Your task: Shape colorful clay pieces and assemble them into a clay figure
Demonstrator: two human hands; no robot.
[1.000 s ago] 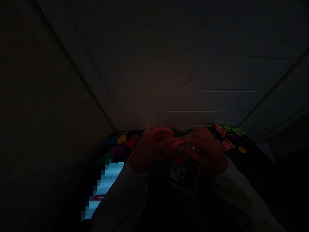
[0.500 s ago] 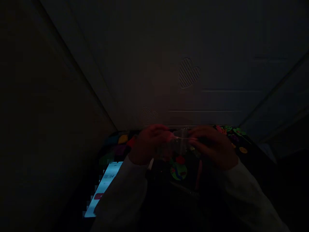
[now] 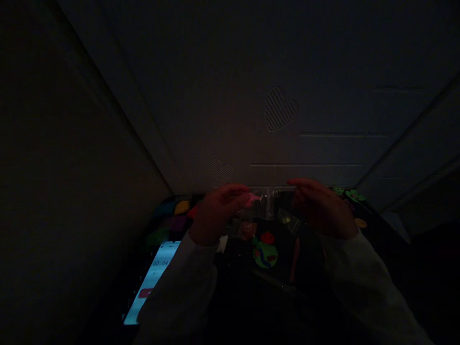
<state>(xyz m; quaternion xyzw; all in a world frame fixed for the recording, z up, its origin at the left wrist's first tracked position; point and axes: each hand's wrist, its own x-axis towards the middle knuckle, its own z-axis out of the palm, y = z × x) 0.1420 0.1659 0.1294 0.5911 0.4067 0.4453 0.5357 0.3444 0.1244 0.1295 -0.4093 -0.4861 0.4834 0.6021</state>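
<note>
The scene is very dim. My left hand (image 3: 219, 211) is closed on a soft pink lump of what looks like modelling clay (image 3: 253, 199), with a thin point sticking out to the right. To the right of it, my right hand (image 3: 319, 206) hovers apart, fingers stretched out and nothing visible in them. Between the hands lies a clear plastic bag (image 3: 269, 206). Below them rests a green disc (image 3: 266, 255) with blue and red pieces on it, and a red piece (image 3: 267, 237) at its top edge.
A lit phone (image 3: 154, 278) showing a timer lies at the left, below coloured clay blocks (image 3: 181, 207). Small clear bags (image 3: 288, 220), a pink stick (image 3: 295, 258) and a pale flat tool (image 3: 276, 281) lie nearby. Green flower shapes (image 3: 355, 195) sit at the right, before a panelled wall.
My right hand has come away from the pink clay and moved right, its fingers opening out. The stretched strand between the hands is gone; the left hand keeps the lump.
</note>
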